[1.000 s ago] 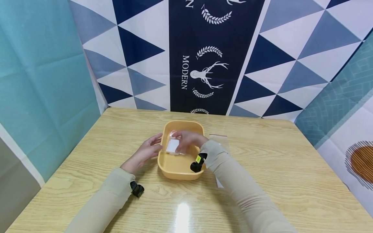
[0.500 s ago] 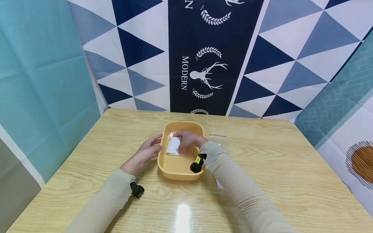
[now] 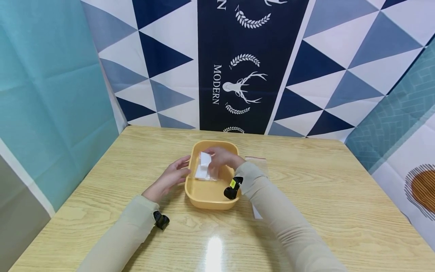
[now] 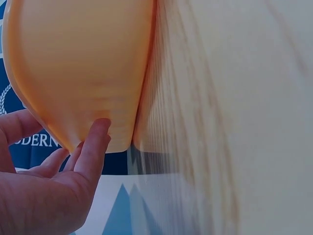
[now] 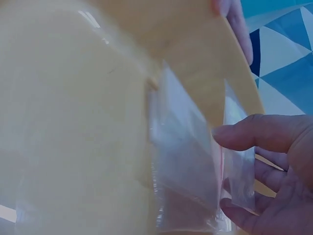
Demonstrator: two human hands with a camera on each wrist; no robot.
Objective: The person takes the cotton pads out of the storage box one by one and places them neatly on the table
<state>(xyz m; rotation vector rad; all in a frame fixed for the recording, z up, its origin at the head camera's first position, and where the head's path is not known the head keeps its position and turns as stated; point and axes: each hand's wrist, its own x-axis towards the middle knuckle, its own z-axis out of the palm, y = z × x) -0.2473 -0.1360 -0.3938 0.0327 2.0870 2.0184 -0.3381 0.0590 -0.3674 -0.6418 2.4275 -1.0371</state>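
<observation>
In the head view a yellow-orange plastic basin [image 3: 212,204] stands on the table. My right hand [image 3: 222,158] reaches into it and pinches a small clear zip bag [image 5: 188,161] with white contents. A pale sheet-like part [image 5: 238,166] stands between my thumb and fingers, beside the bag's red seal line; whether it belongs to the same bag I cannot tell. Another white piece [image 3: 202,172] shows lower in the basin. My left hand [image 3: 168,179] is at the basin's left wall, its fingers [image 4: 94,152] extended and touching the outside near the rim.
A larger clear bag with a red seal [image 3: 256,161] lies right of the basin, partly under my right forearm. The wooden table [image 3: 326,181] ends at a patterned cloth backdrop [image 3: 234,87]. Each wrist carries a small black camera [image 3: 161,220].
Inside the basin my right hand has shifted slightly back, away from me. A white piece now stands raised above the other white piece. The left hand stays at the wall.
</observation>
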